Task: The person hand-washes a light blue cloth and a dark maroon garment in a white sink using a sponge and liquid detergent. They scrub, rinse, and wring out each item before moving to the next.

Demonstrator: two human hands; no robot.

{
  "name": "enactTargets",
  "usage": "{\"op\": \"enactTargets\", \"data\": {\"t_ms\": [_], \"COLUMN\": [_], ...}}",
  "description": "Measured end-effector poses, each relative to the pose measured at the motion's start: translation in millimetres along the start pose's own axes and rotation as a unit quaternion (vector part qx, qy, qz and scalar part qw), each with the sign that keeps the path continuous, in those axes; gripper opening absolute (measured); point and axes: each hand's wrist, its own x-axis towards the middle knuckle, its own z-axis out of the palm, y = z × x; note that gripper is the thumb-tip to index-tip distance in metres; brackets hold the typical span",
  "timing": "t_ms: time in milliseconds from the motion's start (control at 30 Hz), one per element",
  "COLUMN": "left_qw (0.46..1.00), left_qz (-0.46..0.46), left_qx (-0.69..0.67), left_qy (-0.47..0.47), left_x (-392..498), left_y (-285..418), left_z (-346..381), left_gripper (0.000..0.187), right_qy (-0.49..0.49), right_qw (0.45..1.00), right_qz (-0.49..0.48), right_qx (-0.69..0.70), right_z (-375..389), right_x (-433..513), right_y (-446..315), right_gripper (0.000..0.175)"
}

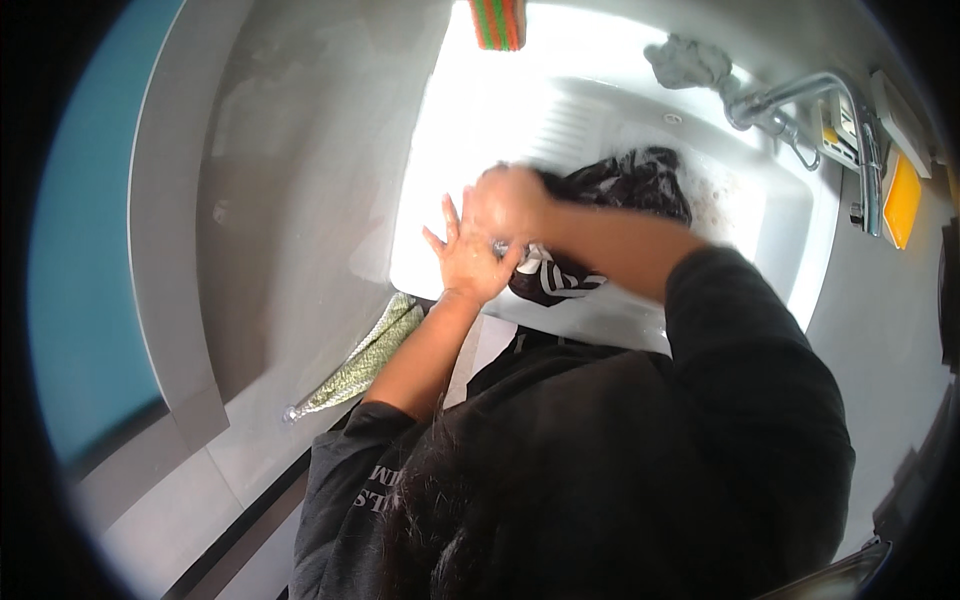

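A wet black garment [634,184] with white soap suds lies bunched in a white washing sink [795,217]. Part of it, with white stripes [559,281], drapes over the sink's near side. My left hand [474,259] rests with fingers spread at the sink's left, its thumb against the cloth. Just beyond it, my right hand [511,202] is curled into a fist and blurred by motion. Dark cloth shows at both sides of that fist, which appears to grip the garment. The fingers' undersides are hidden.
A chrome faucet [802,97] curves over the sink's right side. A grey cloth [688,61] and a striped sponge [499,24] sit along the far rim. A green towel [367,352] hangs at the left wall. Wall holders carry a yellow item [902,196].
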Motion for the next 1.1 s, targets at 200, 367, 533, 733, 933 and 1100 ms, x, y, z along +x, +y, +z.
{"op": "enactTargets", "data": {"t_ms": [200, 367, 533, 733, 933, 1100], "left_qw": [0.997, 0.992, 0.977, 0.958, 0.932, 0.921], "left_qz": [-0.009, 0.0, 0.031, 0.018, -0.107, 0.194], "left_qx": [-0.068, -0.105, -0.173, -0.214, -0.238, -0.282], "left_qy": [0.037, 0.075, 0.118, 0.191, 0.253, 0.185], "left_x": [-0.8, -2.4, -1.1, 8.4, 21.4, -3.9], "left_y": [0.7, -2.6, -10.7, -15.6, -32.1, 16.8], "left_z": [-6.1, -2.6, 0.2, 7.2, -39.0, -48.0], "left_gripper": [0.095, 0.084, 0.054, 0.025, 0.016, 0.025], "right_qy": [0.086, 0.038, 0.053, 0.117, 0.0, -0.022], "right_qw": [0.975, 0.967, 0.973, 0.963, 0.992, 0.985], "right_qz": [0.13, 0.249, 0.218, 0.24, 0.128, 0.169], "right_qx": [-0.16, -0.037, -0.06, -0.035, 0.016, -0.033], "right_z": [-6.7, -39.4, -75.5, -70.3, -46.2, -50.1], "right_x": [41.7, 16.6, -17.8, -39.9, -54.5, -24.8], "right_y": [80.0, 107.8, 114.6, 64.8, 30.3, 60.4], "right_gripper": [0.024, 0.047, 0.053, 0.063, 0.054, 0.015]}}
